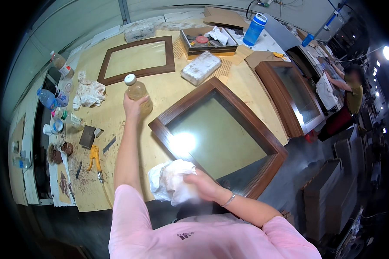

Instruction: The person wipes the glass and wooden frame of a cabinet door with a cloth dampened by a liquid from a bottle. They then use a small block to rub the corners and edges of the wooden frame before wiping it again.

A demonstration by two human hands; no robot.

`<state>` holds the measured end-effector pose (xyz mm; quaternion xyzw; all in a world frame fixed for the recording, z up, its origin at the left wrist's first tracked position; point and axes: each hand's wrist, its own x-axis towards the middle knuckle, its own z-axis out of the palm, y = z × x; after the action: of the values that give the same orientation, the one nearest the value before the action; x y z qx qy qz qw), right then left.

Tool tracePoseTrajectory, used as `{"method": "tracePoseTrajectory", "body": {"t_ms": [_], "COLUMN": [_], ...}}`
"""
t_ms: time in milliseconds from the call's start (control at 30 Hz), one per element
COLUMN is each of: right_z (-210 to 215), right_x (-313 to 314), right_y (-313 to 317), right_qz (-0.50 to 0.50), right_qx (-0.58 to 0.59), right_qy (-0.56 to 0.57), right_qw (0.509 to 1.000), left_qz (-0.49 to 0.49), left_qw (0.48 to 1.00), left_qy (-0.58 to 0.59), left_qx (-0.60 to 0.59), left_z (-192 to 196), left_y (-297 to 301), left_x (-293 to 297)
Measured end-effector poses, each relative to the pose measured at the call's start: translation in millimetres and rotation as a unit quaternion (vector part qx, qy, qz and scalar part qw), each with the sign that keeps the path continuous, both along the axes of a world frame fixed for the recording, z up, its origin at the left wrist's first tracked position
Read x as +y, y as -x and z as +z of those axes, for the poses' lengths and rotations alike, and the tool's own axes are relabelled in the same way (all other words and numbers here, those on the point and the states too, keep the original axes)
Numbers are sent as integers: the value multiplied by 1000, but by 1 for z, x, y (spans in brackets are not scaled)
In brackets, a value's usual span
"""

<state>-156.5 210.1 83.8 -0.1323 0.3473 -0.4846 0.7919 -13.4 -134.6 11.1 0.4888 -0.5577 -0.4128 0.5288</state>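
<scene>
Our left grip (134, 105) clasps a clear, white-capped bottle (136, 90) over the pale wooden worktop (116, 116); our right grip (204, 185) clutches a crumpled white cloth (172, 181) near the brown wood-framed glass panel (222, 136).

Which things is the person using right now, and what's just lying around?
Seemingly in use:
Capped bottle, in the left hand
White cloth, in the right hand
Probably the nearest glass-paned wooden frame

Apparently just lying or standing about:
Yellow tool with a hose
Stained crumpled cloth
Blue bottle with a handle
</scene>
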Motion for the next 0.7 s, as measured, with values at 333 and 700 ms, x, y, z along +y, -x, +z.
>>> {"method": "tracePoseTrajectory", "body": {"t_ms": [333, 700], "right_z": [-20, -37], "right_x": [-44, -58], "right_y": [-40, -67], "right_qz": [-80, -42], "right_qx": [-75, -132], "right_qy": [-8, 13], "right_qw": [994, 990], "left_qz": [-136, -107], "left_qw": [947, 815], "left_qy": [72, 104], "left_qx": [-282, -560], "left_z": [70, 103], "left_y": [-123, -155], "left_x": [157, 251]}}
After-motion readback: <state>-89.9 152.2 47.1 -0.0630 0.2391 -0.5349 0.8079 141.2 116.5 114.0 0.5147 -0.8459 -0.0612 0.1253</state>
